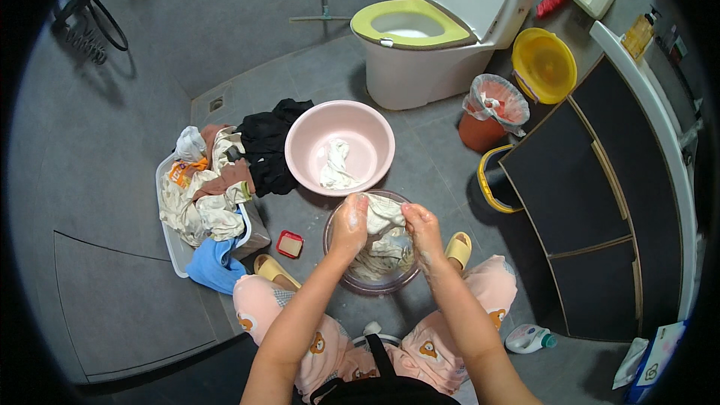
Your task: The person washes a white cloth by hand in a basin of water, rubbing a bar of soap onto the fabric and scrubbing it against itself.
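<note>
Between my two hands a wet white cloth garment [386,212] is stretched over a dark translucent basin [376,288]. My left hand [351,224] grips its left side, with suds on the skin. At the cloth's right edge my right hand [421,228] pinches it, also wet. Lower in the basin, more pale soaked fabric [378,259] lies in water. Just beyond stands a pink basin [304,166] with a twisted white cloth [338,164] in it. A bar of soap in a red dish [290,244] rests on the floor left of the dark basin.
At left, a laundry basket [163,236] overflows with clothes, a blue cloth [214,264] hanging out. Black clothing [273,143] lies beside the pink basin. A toilet [410,79], a red waste bin [478,132], a yellow basin [545,64] and a dark cabinet [568,180] stand beyond and right. A detergent bottle [523,338] lies right.
</note>
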Tool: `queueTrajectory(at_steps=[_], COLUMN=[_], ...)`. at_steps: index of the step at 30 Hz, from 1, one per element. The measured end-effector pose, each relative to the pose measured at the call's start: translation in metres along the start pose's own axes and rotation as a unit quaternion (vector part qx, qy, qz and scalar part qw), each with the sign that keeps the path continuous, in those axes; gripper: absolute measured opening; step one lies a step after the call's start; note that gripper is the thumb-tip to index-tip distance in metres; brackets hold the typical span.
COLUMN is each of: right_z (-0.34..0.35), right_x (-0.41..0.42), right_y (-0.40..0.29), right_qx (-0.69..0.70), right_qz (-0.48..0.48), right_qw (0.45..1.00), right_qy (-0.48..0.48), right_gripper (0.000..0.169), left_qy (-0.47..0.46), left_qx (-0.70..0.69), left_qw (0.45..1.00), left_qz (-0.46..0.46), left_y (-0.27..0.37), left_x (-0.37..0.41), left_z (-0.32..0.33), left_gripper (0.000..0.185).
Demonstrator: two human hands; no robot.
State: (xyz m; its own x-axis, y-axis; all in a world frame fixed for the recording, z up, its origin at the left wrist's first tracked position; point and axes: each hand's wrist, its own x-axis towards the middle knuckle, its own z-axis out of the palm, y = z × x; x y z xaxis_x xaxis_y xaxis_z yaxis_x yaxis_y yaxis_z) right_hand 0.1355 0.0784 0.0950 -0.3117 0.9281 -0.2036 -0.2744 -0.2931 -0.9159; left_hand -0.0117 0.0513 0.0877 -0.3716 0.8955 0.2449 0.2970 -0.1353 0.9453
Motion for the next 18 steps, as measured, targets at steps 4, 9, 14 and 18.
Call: queueTrajectory(at_steps=[4,9,14,18], right_z=[0.025,0.001,0.055,0.024], right_x=[0.001,0.015,-0.011,0.011], right_y=[0.0,0.039,0.002,0.022], right_qx=[0.158,0.1,0.145,0.036], right_qz=[0.074,0.201,0.136,0.163], right_qw=[0.983,0.974,0.968,0.986], right_qy=[0.048,-0.02,0.151,0.007], right_gripper=[0.021,0.027,0.033,0.028], left_qy=[0.056,-0.056,0.074,0.005], left_qx=[-0.05,0.123,0.209,0.17], left_qw=[0.996,0.938,0.956,0.95], left_qz=[0.045,0.318,0.192,0.262], left_y=[0.038,0.039,0.018,0.019], left_x=[-0.009,-0.047,-0.019,-0.035], left_z=[0.011,0.029,0.031,0.029], left_gripper=[0.023,0.024,0.026,0.028])
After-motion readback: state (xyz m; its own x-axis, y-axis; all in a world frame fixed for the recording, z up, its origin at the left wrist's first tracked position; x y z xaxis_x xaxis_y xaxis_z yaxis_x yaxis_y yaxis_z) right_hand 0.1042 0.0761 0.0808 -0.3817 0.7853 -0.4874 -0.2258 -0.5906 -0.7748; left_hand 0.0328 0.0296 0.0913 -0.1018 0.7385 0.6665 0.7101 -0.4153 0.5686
